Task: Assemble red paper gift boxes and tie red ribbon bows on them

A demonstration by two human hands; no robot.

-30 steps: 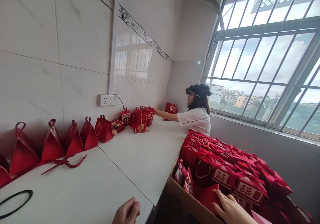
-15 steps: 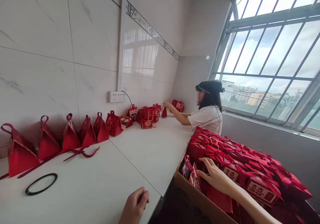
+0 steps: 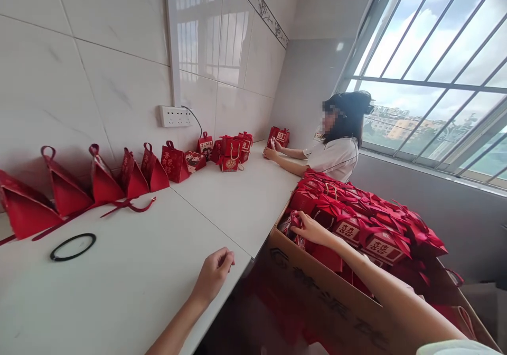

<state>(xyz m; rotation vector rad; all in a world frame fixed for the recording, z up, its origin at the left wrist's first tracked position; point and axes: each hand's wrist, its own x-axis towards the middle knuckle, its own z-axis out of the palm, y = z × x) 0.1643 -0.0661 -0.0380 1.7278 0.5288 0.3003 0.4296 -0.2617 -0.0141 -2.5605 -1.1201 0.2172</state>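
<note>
A row of pyramid gift boxes (image 3: 103,180) is standing at 10 o'clock on the tabletop (image 3: 222,212), many more are lying heaped in the cardboard box (image 3: 317,291) at 3 o'clock, where the right hand (image 3: 312,229) is touching a red gift box (image 3: 295,223), grip unclear, while the left hand (image 3: 214,273) is resting clenched, empty.

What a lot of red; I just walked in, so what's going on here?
The person's right hand reaches into a cardboard box heaped with red gift boxes, touching one near its corner; grip unclear. The left hand rests curled on the white counter. Red pyramid pouches line the wall. Farther along, a co-worker handles another red box.
</note>
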